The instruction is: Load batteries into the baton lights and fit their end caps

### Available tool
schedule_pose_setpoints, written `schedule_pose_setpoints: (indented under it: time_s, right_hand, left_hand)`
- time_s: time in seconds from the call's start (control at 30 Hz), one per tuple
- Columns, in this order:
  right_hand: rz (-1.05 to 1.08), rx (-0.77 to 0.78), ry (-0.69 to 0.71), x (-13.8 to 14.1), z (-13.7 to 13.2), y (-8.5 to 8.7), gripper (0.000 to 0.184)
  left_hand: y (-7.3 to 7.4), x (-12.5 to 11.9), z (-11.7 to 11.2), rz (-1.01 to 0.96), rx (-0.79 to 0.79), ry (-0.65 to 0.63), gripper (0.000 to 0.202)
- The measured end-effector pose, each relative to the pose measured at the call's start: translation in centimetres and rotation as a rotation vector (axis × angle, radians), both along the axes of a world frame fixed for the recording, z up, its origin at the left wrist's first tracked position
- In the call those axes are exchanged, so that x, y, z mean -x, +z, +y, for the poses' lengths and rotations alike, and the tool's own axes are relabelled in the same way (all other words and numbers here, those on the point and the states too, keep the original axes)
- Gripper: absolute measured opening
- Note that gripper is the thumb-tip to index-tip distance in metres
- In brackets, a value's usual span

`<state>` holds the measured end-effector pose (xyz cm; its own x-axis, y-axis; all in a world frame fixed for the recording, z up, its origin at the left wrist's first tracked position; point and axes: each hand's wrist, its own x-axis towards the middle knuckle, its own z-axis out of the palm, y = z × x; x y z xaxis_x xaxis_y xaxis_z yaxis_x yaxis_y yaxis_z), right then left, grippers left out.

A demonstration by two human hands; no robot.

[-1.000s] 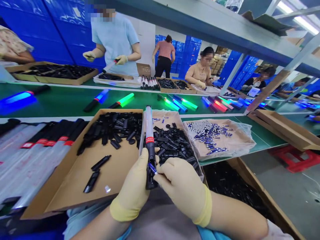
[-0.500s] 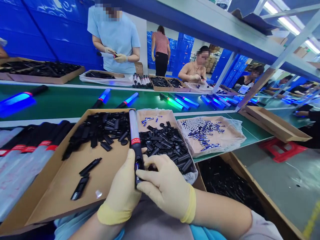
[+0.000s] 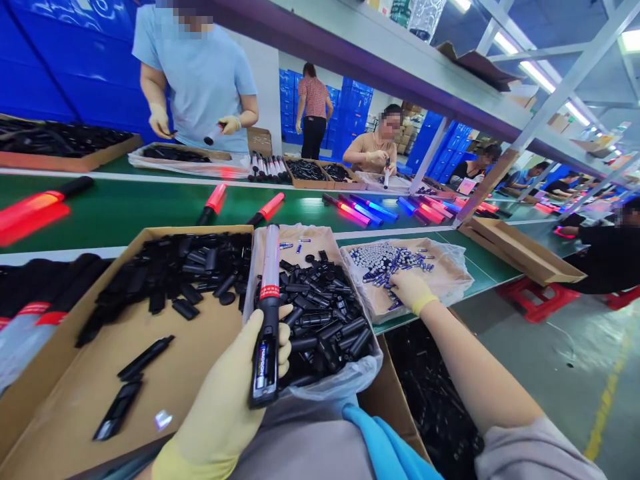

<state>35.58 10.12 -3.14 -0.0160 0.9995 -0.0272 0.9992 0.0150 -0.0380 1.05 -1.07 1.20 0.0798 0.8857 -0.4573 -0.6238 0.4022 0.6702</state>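
My left hand (image 3: 225,393), in a pale yellow glove, is closed round the black handle of a light baton (image 3: 271,270). The baton stands nearly upright, with a clear tube on top and a red printed band below it. Its handle is open at the front, showing a battery (image 3: 261,367) inside. Away to the right, my gloved right hand (image 3: 411,291) reaches into a shallow lined box (image 3: 453,280) of small batteries (image 3: 373,257). Its fingers are curled down together at the edge of the pile; whatever they pinch is hidden.
A cardboard tray (image 3: 200,347) of black plastic parts lies left, beside a lined box (image 3: 313,235) with more black parts. Baton bundles (image 3: 30,333) lie at far left. Lit batons (image 3: 353,213) rest on the green belt (image 3: 165,207). Co-workers sit and stand beyond; a shelf beam (image 3: 400,53) crosses overhead.
My right hand has left the baton and moved right to the batteries. My left hand still holds the baton, its open handle now uncovered. Many belt batons changed from blue to red.
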Motion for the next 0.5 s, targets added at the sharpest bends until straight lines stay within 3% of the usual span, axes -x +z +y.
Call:
schedule_pose_setpoints:
  time_s: [0.1, 0.2, 0.27, 0.37, 0.43, 0.5]
  right_hand:
    - [-0.014, -0.019, 0.068, 0.6, -0.2, 0.4, 0.01]
    - [0.044, -0.114, 0.171, 3.2, -2.4, 2.8, 0.014]
    - [0.177, -0.247, 0.342, 6.5, -5.0, 4.8, 0.014]
    - [0.537, -0.549, 0.863, 12.4, -9.1, 6.9, 0.013]
    - [0.645, -0.643, 1.023, 15.8, -10.8, 7.3, 0.013]
    - [0.655, -0.668, 1.064, 17.9, -11.4, 7.0, 0.017]
  left_hand:
    - [0.3, -0.1, -0.2, 0.014, 0.024, 0.002, 0.032]
    - [0.6, -0.1, -0.5, 0.092, 0.068, -0.005, 0.025]
    - [0.9, -0.3, -0.7, 0.139, 0.041, -0.07, 0.029]
    - [1.3, -0.5, -0.7, 0.213, -0.137, -0.132, 0.017]
    - [1.3, -0.5, -0.7, 0.274, -0.253, -0.095, 0.013]
    - [1.1, -0.3, -0.7, 0.309, -0.288, -0.051, 0.025]
